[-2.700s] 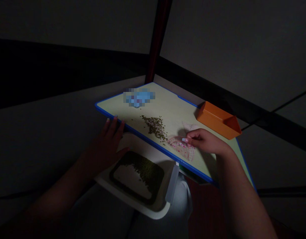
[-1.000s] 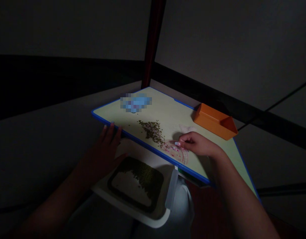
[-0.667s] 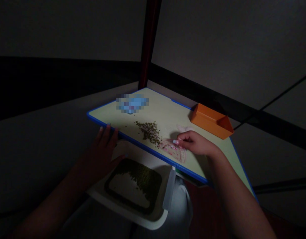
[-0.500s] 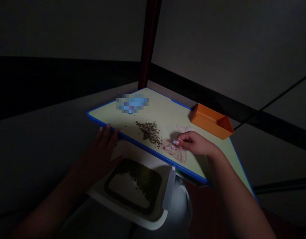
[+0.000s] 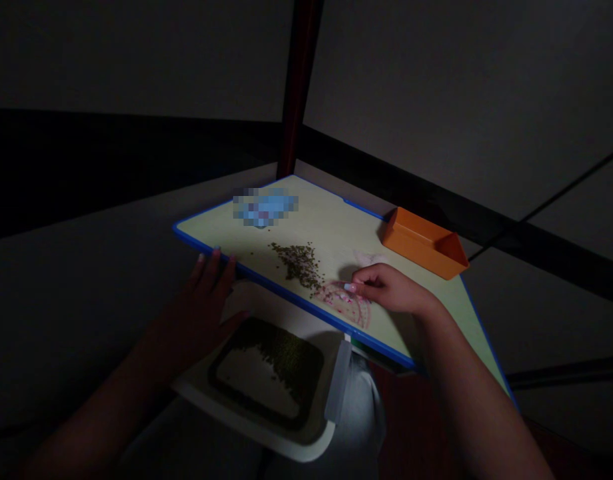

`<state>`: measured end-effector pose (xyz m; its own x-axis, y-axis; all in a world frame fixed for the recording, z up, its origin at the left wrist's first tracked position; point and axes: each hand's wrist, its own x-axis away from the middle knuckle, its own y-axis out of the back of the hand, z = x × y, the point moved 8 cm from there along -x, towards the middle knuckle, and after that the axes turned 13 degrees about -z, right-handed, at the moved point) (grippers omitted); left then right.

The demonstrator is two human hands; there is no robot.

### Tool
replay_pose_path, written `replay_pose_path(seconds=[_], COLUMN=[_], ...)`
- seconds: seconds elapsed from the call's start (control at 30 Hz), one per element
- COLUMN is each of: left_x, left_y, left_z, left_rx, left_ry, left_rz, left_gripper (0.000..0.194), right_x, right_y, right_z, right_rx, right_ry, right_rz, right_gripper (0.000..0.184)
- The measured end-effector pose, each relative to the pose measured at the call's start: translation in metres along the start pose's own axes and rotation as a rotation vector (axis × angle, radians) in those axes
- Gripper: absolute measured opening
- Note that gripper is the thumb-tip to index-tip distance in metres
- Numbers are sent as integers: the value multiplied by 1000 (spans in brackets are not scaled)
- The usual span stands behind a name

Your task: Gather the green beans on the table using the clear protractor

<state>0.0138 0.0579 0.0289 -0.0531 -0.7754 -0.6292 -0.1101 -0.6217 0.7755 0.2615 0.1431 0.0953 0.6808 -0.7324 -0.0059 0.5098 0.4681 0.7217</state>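
The hands had barely moved. The left hand (image 5: pixel 191 317) stayed open, its fingertips (image 5: pixel 216 252) at the near blue edge of the surface (image 5: pixel 336 233), above a white tray (image 5: pixel 246 420). The right hand (image 5: pixel 389 288) stayed closed on a pink-marked clear plastic sheet (image 5: pixel 346 303), touching the right end of a pile of green beans (image 5: pixel 296 262).

The laminate board (image 5: pixel 331 227) has a smooth, matt top edged in glossy blue plastic trim (image 5: pixel 211 243). The orange tray (image 5: pixel 424 243) is smooth moulded plastic, and the white tray (image 5: pixel 251 417) looks like plastic too. The protractor (image 5: pixel 349 308) seems clear plastic, though the dim light blurs its finish.
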Motion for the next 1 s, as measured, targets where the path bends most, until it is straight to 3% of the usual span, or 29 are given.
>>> replay_pose_path(seconds=[0.5, 1.0], left_x=[-2, -3], left_y=[0, 1], left_z=[-2, -3], left_rx=[36, 28], left_ry=[-10, 7], left_rz=[7, 17], left_gripper=[92, 89], right_x=[-2, -1], right_y=[-3, -6], right_z=[5, 0], right_rx=[-38, -67], right_ry=[28, -8], right_rz=[-39, 20], right_gripper=[38, 34])
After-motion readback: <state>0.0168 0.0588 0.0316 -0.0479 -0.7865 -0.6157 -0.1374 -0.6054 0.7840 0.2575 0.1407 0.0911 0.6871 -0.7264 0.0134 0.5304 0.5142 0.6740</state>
